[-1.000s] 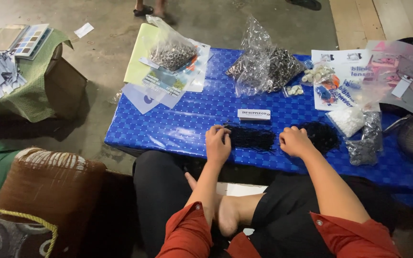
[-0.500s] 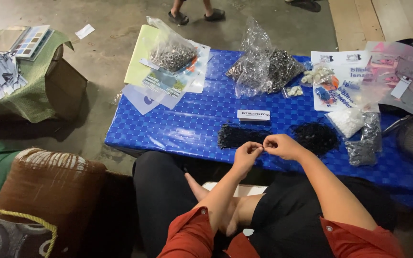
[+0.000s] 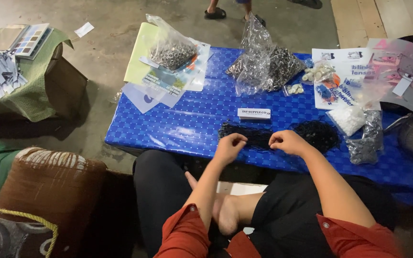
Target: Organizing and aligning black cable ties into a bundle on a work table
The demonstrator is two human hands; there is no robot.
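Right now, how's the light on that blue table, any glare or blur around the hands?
Head view: soft glare patches on the blue table near its front edge; clear bags glint; left hand and right hand fairly sharp; black beaded strands lose detail; foreground lap falls in shadow.

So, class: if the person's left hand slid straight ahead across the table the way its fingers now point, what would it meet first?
Probably the heap of black cord that the left hand already rests against. Beyond that lies the small white box, then the clear bag of metal rings. Depth is hard to judge.
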